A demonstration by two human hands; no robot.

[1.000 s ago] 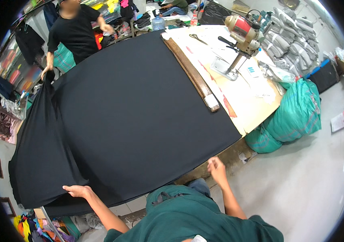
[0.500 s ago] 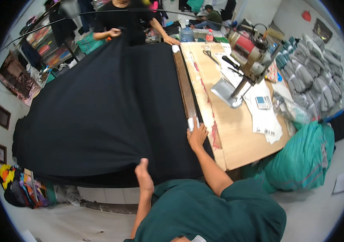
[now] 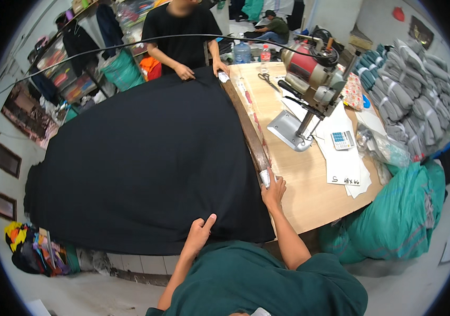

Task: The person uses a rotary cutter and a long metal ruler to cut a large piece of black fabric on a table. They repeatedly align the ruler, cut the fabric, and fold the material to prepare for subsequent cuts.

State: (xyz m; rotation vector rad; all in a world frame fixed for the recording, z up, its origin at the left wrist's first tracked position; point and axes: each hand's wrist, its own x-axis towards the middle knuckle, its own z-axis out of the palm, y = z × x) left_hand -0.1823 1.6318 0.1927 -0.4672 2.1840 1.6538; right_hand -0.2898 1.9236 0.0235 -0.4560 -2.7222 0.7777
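Note:
A wide sheet of black fabric covers the left and middle of the table. My left hand is closed on its near edge, thumb on top and the other fingers partly hidden. Along the fabric's right side lies a long brown wooden bar with white wrapping at both ends. My right hand grips the bar's near wrapped end. Across the table a co-worker in a black shirt has one hand on the fabric's far edge and the other hand by the bar's far end.
On the bare wooden tabletop to the right stand a cloth-cutting machine, scissors, paper sheets and a calculator. Grey bundles are piled beyond, and a green sack stands at the near right. A black cable crosses overhead.
The bar has shifted, its near end moving right with my right hand. The raised black fabric has come down flatter and reaches the bar. The co-worker's lifted hand has lowered; my left hand moved slightly right.

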